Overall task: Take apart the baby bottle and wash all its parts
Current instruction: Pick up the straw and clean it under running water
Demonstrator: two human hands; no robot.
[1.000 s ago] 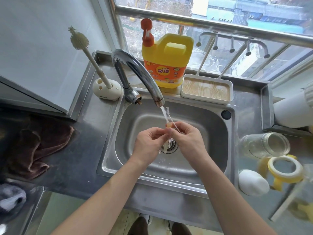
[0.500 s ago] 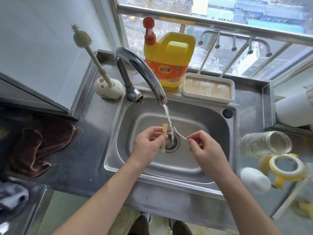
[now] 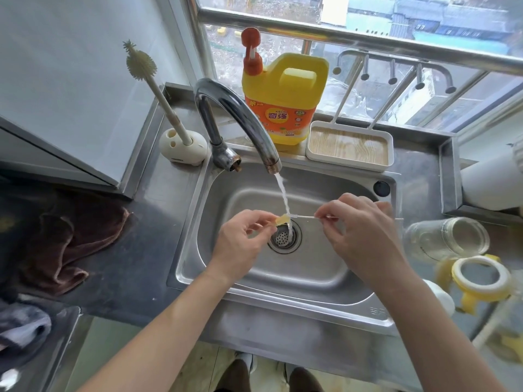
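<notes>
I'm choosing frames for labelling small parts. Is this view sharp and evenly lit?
Head view: soft daylight from the window, no hard shadows; centre sharp, the thin brush and small yellow part read clearly; right edge smeared, glass bottle and yellow ring blurred; wide-angle bends the sink rim.

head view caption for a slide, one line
The left hand pinches a small yellow part under the running tap while the right hand holds a thin brush over the sink.

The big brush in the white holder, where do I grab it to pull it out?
Grab the brush by its bare stick, halfway between the spiky head and the holder. Come from the sink side, since the wall stands close on the other. It leans toward that wall, so pull up along the lean.
</notes>
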